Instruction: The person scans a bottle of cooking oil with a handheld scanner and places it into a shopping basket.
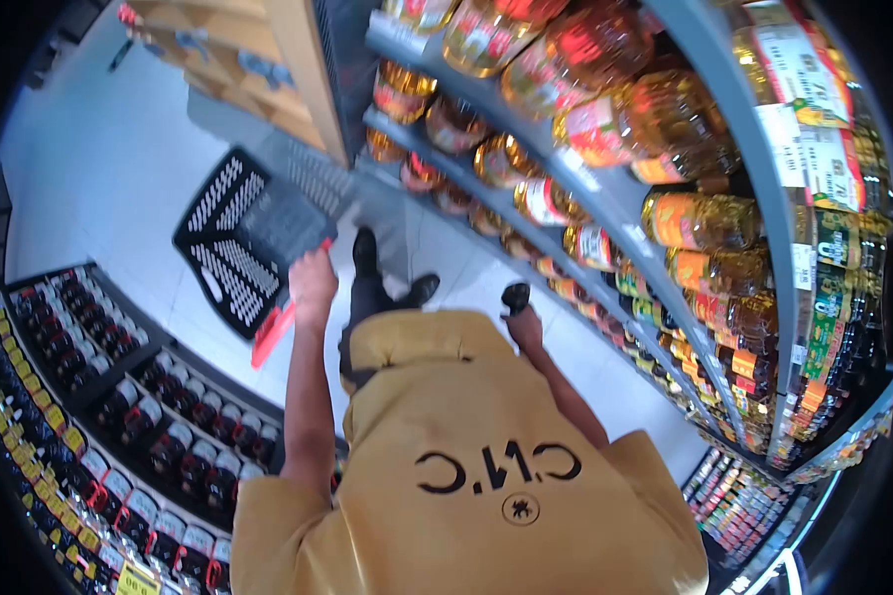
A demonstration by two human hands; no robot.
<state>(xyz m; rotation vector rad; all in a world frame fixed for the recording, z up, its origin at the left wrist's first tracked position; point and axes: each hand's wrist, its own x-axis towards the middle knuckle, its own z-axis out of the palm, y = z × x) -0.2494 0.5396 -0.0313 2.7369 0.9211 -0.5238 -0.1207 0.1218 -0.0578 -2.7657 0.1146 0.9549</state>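
Left hand (314,280): closed in a fist around the straight red handle (273,335) of a black plastic shopping basket with slotted walls (236,243). The grip is near the handle's far end; the rest of the handle extends back toward the lower left. The basket is to the left of the legs, tilted in view, above a pale, glossy tiled floor (99,188) (whether it touches the floor cannot be told).

Right hand (528,329): lowered on the right side, fingers bent around a small, dark, rounded object (515,297). The object's identity cannot be determined, and the fingers are partly hidden.

Right side: a tall dark-grey metal shelf unit (729,79) carries rows of clear jugs of golden liquid (605,124) with coloured labels. The right hand is near the lower rows, apart from them.

Left side: low black racks hold dark bottles with pale labels (174,441). Beyond the basket, at the top, is a light-brown wooden display unit (298,69).
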